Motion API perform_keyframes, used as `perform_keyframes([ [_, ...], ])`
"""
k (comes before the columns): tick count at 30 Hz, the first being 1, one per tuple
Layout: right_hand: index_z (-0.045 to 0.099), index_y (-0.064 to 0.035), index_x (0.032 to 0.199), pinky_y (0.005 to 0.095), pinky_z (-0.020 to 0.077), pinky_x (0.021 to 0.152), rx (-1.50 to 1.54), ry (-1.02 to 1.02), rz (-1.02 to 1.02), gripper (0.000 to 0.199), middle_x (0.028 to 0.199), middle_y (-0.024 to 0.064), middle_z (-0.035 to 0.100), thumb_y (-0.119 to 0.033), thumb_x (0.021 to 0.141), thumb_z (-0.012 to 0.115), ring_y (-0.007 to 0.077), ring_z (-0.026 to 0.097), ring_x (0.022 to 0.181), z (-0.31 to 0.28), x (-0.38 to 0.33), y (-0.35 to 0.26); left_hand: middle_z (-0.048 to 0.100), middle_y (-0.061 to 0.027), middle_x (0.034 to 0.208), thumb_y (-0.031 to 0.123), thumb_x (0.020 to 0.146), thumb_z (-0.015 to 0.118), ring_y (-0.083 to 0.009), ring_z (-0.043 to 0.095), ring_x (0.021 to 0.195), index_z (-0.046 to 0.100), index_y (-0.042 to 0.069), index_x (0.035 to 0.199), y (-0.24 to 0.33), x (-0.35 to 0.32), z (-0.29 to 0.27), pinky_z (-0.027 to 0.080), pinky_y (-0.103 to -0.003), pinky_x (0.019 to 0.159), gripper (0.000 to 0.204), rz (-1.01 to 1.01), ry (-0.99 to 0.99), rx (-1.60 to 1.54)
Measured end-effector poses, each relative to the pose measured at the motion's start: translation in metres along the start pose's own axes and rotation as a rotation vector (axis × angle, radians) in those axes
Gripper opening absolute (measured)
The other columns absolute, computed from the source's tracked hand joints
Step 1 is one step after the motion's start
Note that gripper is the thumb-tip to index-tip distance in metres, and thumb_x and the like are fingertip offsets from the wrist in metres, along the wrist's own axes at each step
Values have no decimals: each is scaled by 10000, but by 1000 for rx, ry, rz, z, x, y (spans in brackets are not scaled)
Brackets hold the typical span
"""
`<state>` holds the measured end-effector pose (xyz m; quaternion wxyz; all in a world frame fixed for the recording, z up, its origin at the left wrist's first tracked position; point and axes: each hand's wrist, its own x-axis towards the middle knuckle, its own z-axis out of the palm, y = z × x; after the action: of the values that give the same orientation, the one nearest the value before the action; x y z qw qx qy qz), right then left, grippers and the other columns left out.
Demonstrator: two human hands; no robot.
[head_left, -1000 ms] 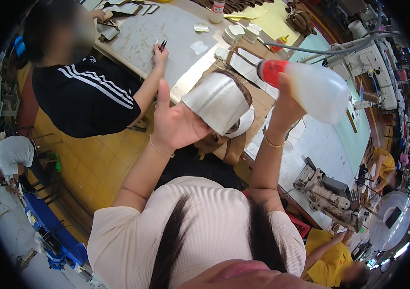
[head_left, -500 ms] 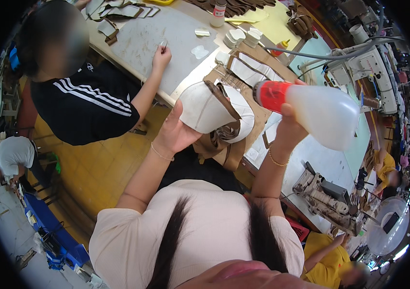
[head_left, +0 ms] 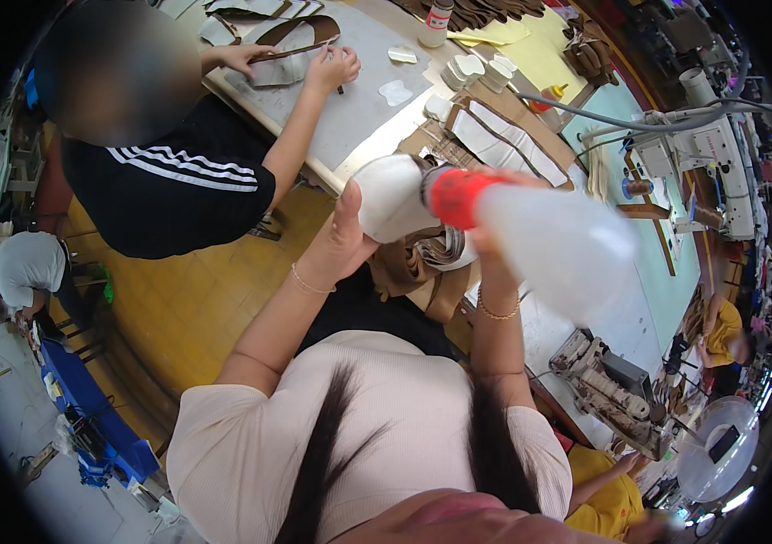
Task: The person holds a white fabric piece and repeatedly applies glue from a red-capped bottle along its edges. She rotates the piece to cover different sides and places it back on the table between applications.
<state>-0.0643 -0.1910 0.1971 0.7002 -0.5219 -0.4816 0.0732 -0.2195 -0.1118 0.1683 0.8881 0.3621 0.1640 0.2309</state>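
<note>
From the head view, the left hand (head_left: 342, 238) is raised, its fingers wrapped round a white shoe-shaped piece (head_left: 395, 195), thumb showing on the near side. Just to its right, the right hand (head_left: 486, 247) grips a translucent squeeze bottle (head_left: 554, 245) with a red cap (head_left: 457, 195), lying sideways, cap end touching the white piece. Beyond both hands lies the counter (head_left: 363, 109), where another person's hand (head_left: 332, 68) works on a brown strap. Right of the bottle stands a sewing machine (head_left: 703, 154).

2 squeeze bottles (head_left: 549, 240) (head_left: 438, 20), 2 sewing machines (head_left: 694, 150) (head_left: 617, 399), 1 white shoe piece (head_left: 392, 195).
</note>
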Motion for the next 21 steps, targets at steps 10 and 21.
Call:
perform_keyframes([
  [10, 576, 14, 1020, 323, 484, 813, -125, 359, 114, 436, 996, 116, 627, -186, 692, 783, 194, 597, 877, -41, 10, 14, 409, -116, 1342, 675, 838, 308, -239, 396, 1237, 301, 29, 1356, -14, 9, -31, 299, -383, 1046, 828, -177, 89, -488],
  [21, 580, 23, 1019, 330, 455, 844, -251, 65, 220, 400, 981, 103, 633, -206, 737, 747, 192, 588, 910, 4, -19, 34, 322, -124, 1404, 689, 837, 266, -245, 324, 1286, 221, 10, 1386, 1, 11, 2, 228, -380, 1073, 874, -150, -55, -560],
])
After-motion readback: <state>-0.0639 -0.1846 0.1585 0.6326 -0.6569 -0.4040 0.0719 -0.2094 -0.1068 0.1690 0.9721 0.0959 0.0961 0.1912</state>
